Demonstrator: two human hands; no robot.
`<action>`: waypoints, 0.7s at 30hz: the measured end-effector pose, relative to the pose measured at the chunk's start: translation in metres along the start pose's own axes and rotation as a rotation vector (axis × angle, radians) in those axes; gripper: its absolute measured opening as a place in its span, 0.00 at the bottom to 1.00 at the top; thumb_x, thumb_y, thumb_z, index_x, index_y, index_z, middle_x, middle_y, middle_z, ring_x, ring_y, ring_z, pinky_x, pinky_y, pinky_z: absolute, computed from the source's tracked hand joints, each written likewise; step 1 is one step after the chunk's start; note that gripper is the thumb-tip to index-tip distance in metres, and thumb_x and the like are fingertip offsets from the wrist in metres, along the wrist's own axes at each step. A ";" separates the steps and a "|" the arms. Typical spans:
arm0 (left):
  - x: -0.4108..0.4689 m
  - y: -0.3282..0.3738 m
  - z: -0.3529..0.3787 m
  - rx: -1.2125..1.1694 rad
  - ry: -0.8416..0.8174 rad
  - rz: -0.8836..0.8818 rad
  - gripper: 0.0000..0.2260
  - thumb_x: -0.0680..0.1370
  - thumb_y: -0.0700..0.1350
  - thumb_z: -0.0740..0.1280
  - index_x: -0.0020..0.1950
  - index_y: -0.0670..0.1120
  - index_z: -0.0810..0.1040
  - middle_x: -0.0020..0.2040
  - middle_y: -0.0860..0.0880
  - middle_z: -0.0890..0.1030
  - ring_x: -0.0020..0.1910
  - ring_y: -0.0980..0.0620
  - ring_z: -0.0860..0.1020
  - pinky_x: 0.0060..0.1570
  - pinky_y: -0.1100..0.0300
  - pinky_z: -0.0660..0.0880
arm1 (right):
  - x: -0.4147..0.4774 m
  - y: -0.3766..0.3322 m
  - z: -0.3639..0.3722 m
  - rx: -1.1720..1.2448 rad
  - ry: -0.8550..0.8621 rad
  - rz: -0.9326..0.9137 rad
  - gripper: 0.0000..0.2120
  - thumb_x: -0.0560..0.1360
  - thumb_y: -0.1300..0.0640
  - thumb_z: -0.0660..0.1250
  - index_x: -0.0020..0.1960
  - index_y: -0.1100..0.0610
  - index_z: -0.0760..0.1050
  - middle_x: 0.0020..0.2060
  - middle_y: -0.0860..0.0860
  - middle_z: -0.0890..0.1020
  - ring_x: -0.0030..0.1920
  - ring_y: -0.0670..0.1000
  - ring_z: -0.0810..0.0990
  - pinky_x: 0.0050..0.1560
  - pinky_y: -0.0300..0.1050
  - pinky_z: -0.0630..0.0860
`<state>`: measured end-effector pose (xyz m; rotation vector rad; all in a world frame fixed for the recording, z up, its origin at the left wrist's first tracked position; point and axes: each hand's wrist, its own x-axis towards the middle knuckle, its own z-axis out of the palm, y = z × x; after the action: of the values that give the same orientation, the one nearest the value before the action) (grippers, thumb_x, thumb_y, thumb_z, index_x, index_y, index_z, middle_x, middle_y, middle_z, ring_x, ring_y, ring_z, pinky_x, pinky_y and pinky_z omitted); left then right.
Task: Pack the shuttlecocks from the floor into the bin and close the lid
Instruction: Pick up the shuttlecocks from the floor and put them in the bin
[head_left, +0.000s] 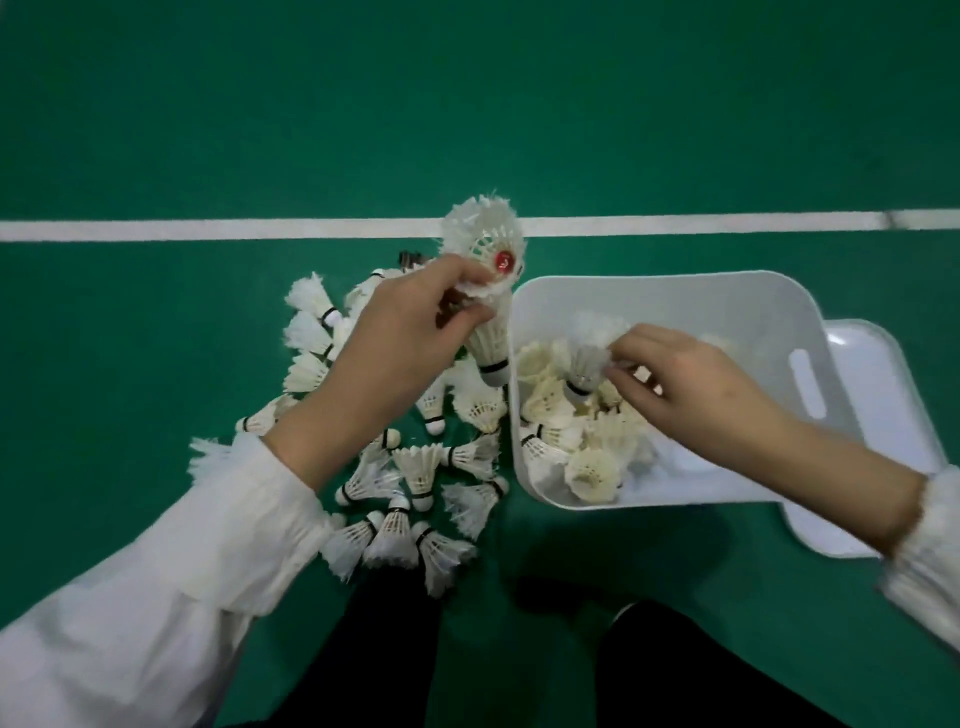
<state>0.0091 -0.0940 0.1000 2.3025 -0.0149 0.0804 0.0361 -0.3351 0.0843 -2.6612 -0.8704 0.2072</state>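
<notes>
L hand (400, 332) just left of bin (675, 299); fingers (467, 314) curled tight round held bunch (491, 338) of shuttlecocks, one w/ red sticker feathers-up, one hanging cork-down at bin's left rim. R hand (680, 374) over bin interior, thumb + fingers pinching single shuttlecock (584, 371) by skirt, cork down, above packed shuttlecocks (592, 467) in bin's left half. Floor pile (415, 478) lies loose left of bin on green floor (208, 130). Lid (883, 405) flat on floor, right of bin, partly under it. White line (208, 230) runs beyond bin.
</notes>
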 end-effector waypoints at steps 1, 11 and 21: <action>0.003 0.007 0.009 0.006 -0.029 0.024 0.10 0.76 0.46 0.67 0.56 0.49 0.77 0.39 0.63 0.74 0.39 0.59 0.76 0.43 0.68 0.73 | -0.009 0.008 0.005 0.008 -0.005 0.034 0.06 0.77 0.57 0.63 0.46 0.59 0.76 0.41 0.54 0.79 0.41 0.55 0.77 0.42 0.48 0.74; -0.010 0.013 0.097 0.004 -0.312 0.034 0.15 0.78 0.44 0.64 0.64 0.51 0.73 0.56 0.53 0.79 0.50 0.57 0.78 0.55 0.60 0.75 | -0.042 0.051 0.055 0.116 -0.263 0.198 0.10 0.78 0.56 0.60 0.54 0.58 0.77 0.50 0.53 0.80 0.52 0.53 0.77 0.47 0.40 0.68; -0.012 -0.006 0.091 0.012 -0.202 -0.023 0.13 0.78 0.41 0.64 0.63 0.48 0.74 0.53 0.57 0.78 0.46 0.65 0.77 0.49 0.79 0.69 | -0.015 0.020 0.089 0.171 -0.475 0.052 0.11 0.78 0.57 0.60 0.50 0.59 0.80 0.45 0.55 0.83 0.46 0.56 0.80 0.47 0.46 0.74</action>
<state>0.0017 -0.1577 0.0344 2.3133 -0.0921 -0.1645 0.0143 -0.3354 -0.0053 -2.5094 -0.8671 0.9118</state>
